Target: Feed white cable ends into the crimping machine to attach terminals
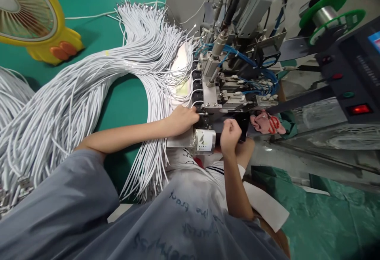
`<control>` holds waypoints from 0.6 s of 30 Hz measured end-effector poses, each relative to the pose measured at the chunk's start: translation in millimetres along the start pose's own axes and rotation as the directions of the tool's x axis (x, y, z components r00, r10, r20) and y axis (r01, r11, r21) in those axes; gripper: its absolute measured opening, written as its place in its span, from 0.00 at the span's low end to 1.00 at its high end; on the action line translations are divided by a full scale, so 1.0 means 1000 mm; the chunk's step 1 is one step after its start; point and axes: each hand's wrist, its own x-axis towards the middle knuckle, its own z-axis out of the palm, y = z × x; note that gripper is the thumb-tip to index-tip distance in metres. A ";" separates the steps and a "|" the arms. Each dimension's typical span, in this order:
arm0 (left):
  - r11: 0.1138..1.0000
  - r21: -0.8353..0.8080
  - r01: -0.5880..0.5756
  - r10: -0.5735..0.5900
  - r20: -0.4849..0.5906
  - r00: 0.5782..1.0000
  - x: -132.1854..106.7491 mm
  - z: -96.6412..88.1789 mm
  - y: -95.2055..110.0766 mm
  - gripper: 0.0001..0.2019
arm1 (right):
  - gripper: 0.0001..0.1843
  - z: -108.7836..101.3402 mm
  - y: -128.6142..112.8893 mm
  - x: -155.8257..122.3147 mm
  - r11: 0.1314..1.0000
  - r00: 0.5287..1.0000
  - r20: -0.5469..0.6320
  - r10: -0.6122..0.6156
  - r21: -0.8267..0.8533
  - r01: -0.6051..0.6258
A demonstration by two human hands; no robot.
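Observation:
My left hand (181,119) is closed in a pinch on a white cable end at the row of black holders (197,89) on the machine's left side. A big bundle of white cables (89,89) sweeps from the green table to those holders. My right hand (230,135) is curled into a fist just right of the left, in front of the machine's lower edge; what it holds, if anything, is hidden. A silver cylinder with a label (205,141) sits just below both hands.
The metal machine (234,73) with blue tubes fills the middle. A black control panel with a lit red switch (360,109) is at right, green reels (329,14) above it. A yellow fan (32,18) stands top left. Red-handled scissors (273,123) lie right of the hands.

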 end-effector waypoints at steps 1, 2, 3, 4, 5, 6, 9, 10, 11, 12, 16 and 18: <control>0.999 0.025 0.035 -0.035 -0.002 0.999 0.001 0.001 -0.001 0.15 | 0.14 0.000 -0.006 -0.013 0.997 0.987 -0.148 -0.063 -0.049 0.056; 0.997 0.040 0.063 -0.063 -0.002 0.998 0.002 0.002 -0.001 0.15 | 0.12 0.002 -0.013 -0.028 0.989 0.974 -0.191 -0.121 -0.104 0.102; 0.996 0.043 0.084 -0.084 -0.001 0.996 0.003 0.002 -0.001 0.16 | 0.12 0.007 -0.018 -0.044 0.985 0.983 -0.128 -0.130 -0.126 0.114; 0.995 0.036 0.096 -0.096 0.000 0.995 0.003 0.002 -0.002 0.15 | 0.12 0.015 -0.022 -0.059 0.989 0.995 0.015 -0.102 -0.110 0.103; 0.995 0.023 0.102 -0.102 0.001 0.995 0.004 0.002 -0.002 0.15 | 0.12 0.025 -0.025 -0.073 0.996 0.980 0.196 -0.040 -0.075 0.056; 0.995 0.009 0.103 -0.103 0.000 0.995 0.004 0.002 -0.003 0.14 | 0.12 0.036 -0.026 -0.085 0.999 0.922 0.385 0.030 -0.033 -0.019; 0.993 -0.018 0.116 -0.116 0.000 0.993 0.004 0.000 -0.006 0.14 | 0.17 0.073 -0.021 -0.107 0.958 0.716 0.682 0.150 0.079 -0.276; 0.992 -0.028 0.120 -0.121 -0.003 0.993 0.004 0.000 -0.007 0.14 | 0.18 0.083 -0.019 -0.110 0.927 0.680 0.713 0.168 0.120 -0.355; 0.991 -0.039 0.124 -0.125 -0.006 0.992 0.004 0.000 -0.007 0.15 | 0.19 0.090 -0.016 -0.113 0.891 0.658 0.730 0.185 0.159 -0.426; 0.991 -0.048 0.125 -0.126 -0.009 0.992 0.005 -0.001 -0.008 0.15 | 0.20 0.096 -0.014 -0.114 0.850 0.638 0.743 0.204 0.190 -0.492; 0.991 -0.039 0.131 -0.132 -0.022 0.991 0.006 0.001 -0.009 0.16 | 0.21 0.101 -0.011 -0.118 0.750 0.589 0.763 0.266 0.220 -0.624; 0.991 -0.031 0.134 -0.135 -0.030 0.990 0.007 0.002 -0.010 0.15 | 0.22 0.101 -0.010 -0.120 0.763 0.601 0.750 0.276 0.210 -0.611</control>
